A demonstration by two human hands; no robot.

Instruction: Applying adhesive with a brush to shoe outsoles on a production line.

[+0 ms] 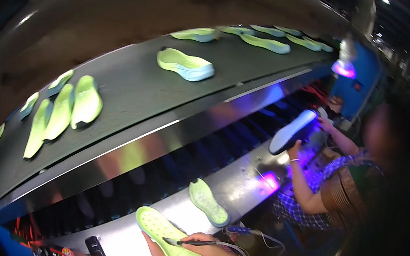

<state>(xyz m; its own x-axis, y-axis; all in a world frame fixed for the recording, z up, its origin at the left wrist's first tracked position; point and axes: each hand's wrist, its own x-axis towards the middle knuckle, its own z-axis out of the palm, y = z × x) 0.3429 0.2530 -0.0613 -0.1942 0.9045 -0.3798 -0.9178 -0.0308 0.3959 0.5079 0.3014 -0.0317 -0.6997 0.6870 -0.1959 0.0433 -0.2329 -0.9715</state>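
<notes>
Left hand [156,252] is supporting the green sole [175,254] at the near edge of the table [124,229]; its fingers are grasping the sole's left edge, partly hiding beneath. Right hand [204,248] is grasping the brush [196,242] in its fingers, and the tip is pointing onto the sole's inner face; contact cannot be told. Second sole [209,203] is lying on the table just beyond, occupying the space to the far right. Phone-like device [97,252] is resting at near left. Belt [129,92] is carrying more soles [184,65] on the far side. Co-worker [351,194] is holding a blue-white sole [292,131] at right, near the purple lamp [345,69].
</notes>
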